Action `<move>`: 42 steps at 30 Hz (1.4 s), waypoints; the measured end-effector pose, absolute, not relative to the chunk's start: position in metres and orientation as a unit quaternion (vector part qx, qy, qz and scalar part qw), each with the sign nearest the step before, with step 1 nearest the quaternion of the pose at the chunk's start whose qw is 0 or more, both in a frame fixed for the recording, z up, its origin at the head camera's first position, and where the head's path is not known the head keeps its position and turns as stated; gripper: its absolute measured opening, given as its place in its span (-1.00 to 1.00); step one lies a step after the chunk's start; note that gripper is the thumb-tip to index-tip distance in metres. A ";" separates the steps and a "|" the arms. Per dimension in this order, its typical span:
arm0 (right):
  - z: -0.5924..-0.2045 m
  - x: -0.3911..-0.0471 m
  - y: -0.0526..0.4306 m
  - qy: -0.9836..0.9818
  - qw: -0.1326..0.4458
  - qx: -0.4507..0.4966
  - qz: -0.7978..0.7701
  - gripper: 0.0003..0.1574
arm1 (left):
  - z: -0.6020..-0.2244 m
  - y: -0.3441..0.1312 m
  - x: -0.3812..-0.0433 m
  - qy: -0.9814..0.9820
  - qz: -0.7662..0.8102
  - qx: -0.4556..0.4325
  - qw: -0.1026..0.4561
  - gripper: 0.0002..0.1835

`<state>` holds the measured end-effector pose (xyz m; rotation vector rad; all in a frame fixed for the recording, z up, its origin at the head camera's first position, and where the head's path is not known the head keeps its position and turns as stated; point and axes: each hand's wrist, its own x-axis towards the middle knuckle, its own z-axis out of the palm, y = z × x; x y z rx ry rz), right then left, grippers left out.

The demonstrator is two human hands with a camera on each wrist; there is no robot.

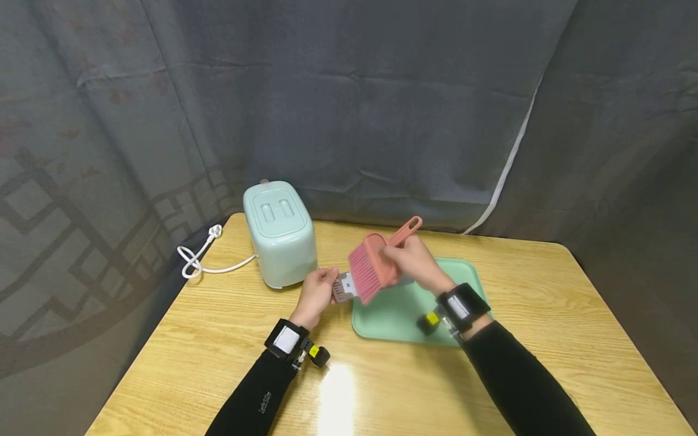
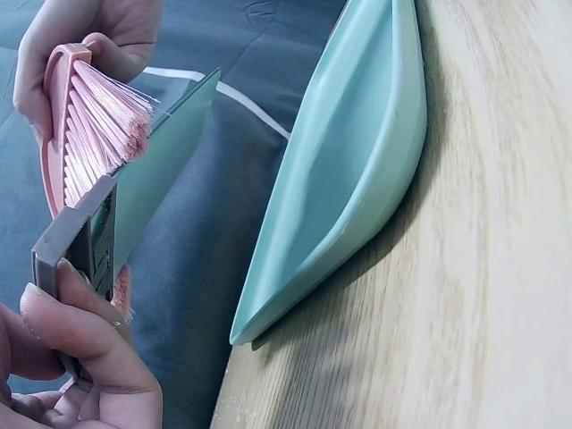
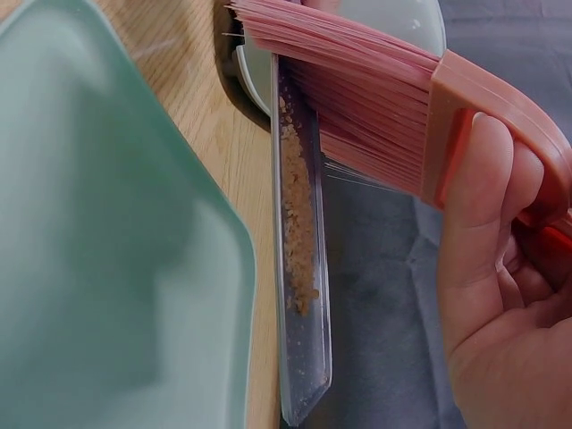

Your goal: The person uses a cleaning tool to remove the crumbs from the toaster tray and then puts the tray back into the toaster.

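Note:
My left hand pinches the grey slotted end of a shallow metal crumb tray, with thumb and fingers on either side of it in the left wrist view. Light brown crumbs lie in a strip along this tray. My right hand grips a pink brush around its head and the base of its handle. The brush's bristles hang over the end of the crumb tray nearest my left hand. Below both hands, a mint green serving tray lies on the table.
A pale mint toaster with a lid on top stands left of my left hand. Its white cord runs left to a plug near the table's edge. Grey curtains hang behind the wooden table.

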<state>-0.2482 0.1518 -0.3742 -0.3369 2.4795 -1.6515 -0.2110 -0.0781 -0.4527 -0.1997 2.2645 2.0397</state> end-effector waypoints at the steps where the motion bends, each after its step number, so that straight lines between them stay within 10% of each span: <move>1: -0.374 -0.248 0.152 0.825 0.072 -0.111 -0.550 -0.79 | -0.453 -0.078 -0.211 0.740 0.668 -0.067 0.044 -0.60; 42: -0.375 -0.248 0.166 0.822 0.080 -0.086 -0.557 -0.76 | -0.450 -0.073 -0.213 0.746 0.661 -0.066 0.045 -0.61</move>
